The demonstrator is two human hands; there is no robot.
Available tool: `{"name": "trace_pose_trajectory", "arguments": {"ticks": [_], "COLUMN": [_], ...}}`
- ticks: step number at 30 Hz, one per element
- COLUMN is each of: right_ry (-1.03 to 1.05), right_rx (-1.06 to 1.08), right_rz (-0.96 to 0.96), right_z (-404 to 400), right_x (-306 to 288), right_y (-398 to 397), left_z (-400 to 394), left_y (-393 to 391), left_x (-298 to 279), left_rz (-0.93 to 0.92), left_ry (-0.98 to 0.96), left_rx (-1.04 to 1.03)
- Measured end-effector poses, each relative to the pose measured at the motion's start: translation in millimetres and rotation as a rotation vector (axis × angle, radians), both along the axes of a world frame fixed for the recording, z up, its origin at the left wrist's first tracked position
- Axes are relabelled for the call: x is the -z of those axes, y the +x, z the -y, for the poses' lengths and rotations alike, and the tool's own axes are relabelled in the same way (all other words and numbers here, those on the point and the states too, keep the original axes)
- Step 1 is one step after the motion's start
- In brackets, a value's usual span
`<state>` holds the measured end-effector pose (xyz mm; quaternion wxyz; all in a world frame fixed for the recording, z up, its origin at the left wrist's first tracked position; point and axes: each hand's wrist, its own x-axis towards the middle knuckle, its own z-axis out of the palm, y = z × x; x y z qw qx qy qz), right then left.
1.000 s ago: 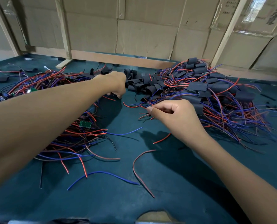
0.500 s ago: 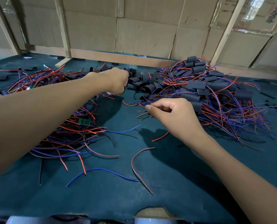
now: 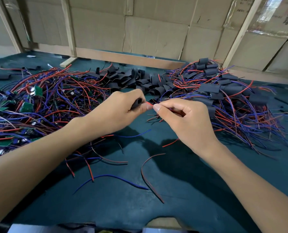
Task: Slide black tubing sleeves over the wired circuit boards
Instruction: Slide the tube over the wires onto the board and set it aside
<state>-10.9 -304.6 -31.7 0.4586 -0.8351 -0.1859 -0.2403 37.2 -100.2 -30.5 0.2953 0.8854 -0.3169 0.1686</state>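
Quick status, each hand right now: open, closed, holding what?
Left hand: closed, gripping a black tubing sleeve.
Right hand: closed, pinching red wire at the sleeve's mouth.

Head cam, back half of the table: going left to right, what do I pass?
Pile of bare green boards with wires → left hand holding a black sleeve → right hand pinching wires → pile of sleeved boards.
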Motion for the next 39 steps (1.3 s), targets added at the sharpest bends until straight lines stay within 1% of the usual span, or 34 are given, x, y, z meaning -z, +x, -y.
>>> {"name": "trace_pose_trajectory", "arguments": {"ticks": [2,4,7,10,14,17,20,22,25,27,30,32,33,35,37,39], "right_ry": [0.002,0.015,-0.037,-0.092,-0.084,-0.105,-0.143,-0.159,-0.075,-0.044,-0.076,-0.098,-0.075,-0.012,0.041,0.124], "right_rx": [-0.023,-0.064,-0.113,-0.142,-0.186,-0.222,-0.301,-0.324,-0.304,-0.339,-0.385,-0.359,-0.331,-0.25,-0.147,-0.102], "right_rz": [0.021,0.022,0.023,0.0,-0.018,-0.115,-0.285,-0.346,-0.424,-0.444,-0.449,-0.446,-0.445,-0.415,-0.35,-0.273], "right_z": [-1,-1,-2,-4,2,3,7,11,14,18,28,32,32,32,33,35], "right_x": [0,0,0,-1,-7,-8,-9,-8,-7,-7,-10,-12,-11,-9,-7,-7], "right_y": [-2,-3,-6,-9,-10,-8,-4,-1,2,5,7,9,10,14,18,20], "left_z": [-2,-2,-1,2,5,6,2,-1,-4,-4,-13,-20,-24,-31,-38,-40], "left_y": [-7,-13,-19,-22,-29,-32,-30,-28,-25,-20,-15,-13,-10,-4,2,6], "left_x": [5,10,14,9,-1,-5,-6,-6,-6,-3,-4,-8,-9,-11,-9,-6], "left_rz": [0.06,0.074,0.134,0.171,0.359,0.398,0.45,0.419,0.377,0.363,0.337,0.343,0.338,0.317,0.312,0.34], "left_ry": [-0.007,-0.034,0.021,0.013,0.118,0.213,0.388,0.469,0.541,0.52,0.321,0.213,0.18,0.159,0.186,0.225], "left_rx": [-0.059,-0.081,-0.061,-0.014,0.051,0.108,0.233,0.29,0.287,0.196,0.088,-0.009,-0.051,-0.117,-0.158,-0.171]}}
